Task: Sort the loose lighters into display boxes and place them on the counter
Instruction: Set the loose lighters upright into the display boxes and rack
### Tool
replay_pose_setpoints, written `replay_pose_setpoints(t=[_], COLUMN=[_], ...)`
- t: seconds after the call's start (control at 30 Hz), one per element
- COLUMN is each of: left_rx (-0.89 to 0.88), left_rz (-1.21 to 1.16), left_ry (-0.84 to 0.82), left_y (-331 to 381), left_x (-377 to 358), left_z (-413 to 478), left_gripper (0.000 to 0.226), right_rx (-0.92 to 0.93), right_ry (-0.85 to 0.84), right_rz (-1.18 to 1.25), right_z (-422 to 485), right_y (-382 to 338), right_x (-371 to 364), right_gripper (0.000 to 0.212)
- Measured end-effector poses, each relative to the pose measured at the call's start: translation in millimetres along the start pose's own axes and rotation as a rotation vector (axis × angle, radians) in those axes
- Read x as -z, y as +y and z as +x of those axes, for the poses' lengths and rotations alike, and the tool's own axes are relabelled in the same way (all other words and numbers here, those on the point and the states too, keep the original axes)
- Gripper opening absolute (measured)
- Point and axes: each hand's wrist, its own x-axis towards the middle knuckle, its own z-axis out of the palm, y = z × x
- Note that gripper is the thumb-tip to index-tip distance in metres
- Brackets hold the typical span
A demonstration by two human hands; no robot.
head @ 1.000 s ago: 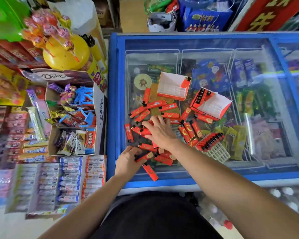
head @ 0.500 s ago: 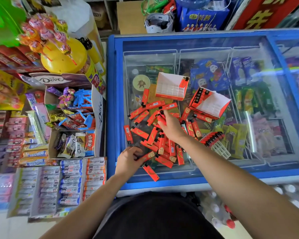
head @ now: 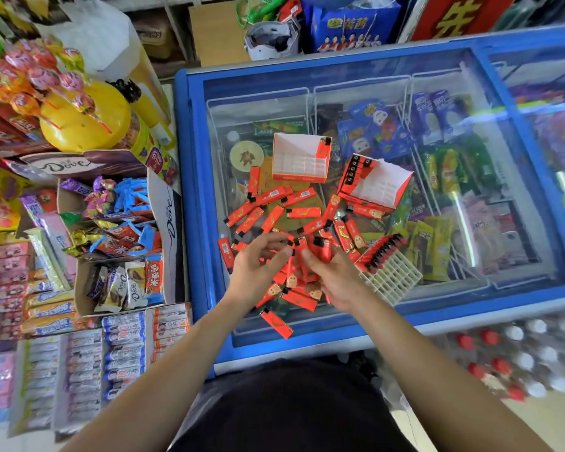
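Red lighters (head: 272,220), blue-framed freezer (head: 190,197)

Bright daylight — blurred, warped edges.

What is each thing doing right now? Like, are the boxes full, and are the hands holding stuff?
Left hand, fingers curled beside the bunch; grip unclear.
Right hand, holds a bunch of lighters.
Far display box, nearly empty, one lighter standing inside.
Right display box, one row filled, rest empty.
White grid tray, one row filled.
Loose lighters, scattered on the freezer lid.
Freezer lid, shut.
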Motion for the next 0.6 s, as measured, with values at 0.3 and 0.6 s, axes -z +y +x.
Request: replay_pose_setpoints(t=[0.3, 0.6], left_rx=[-0.023, -0.104], left_rz=[-0.028, -0.018], left_ry=[-0.186, -0.211], left_y=[18, 34], left_x=[-15, -24], left_z=[-4, -8], left_gripper=[0.018, 0.029], right_rx=[0.025, 0.04], right_ry=[0.019, 0.142], right_rz=[0.103, 0.274], right_z=[-30, -47], right_y=[13, 15], right_x=[15, 23], right_gripper=[0.04, 0.006])
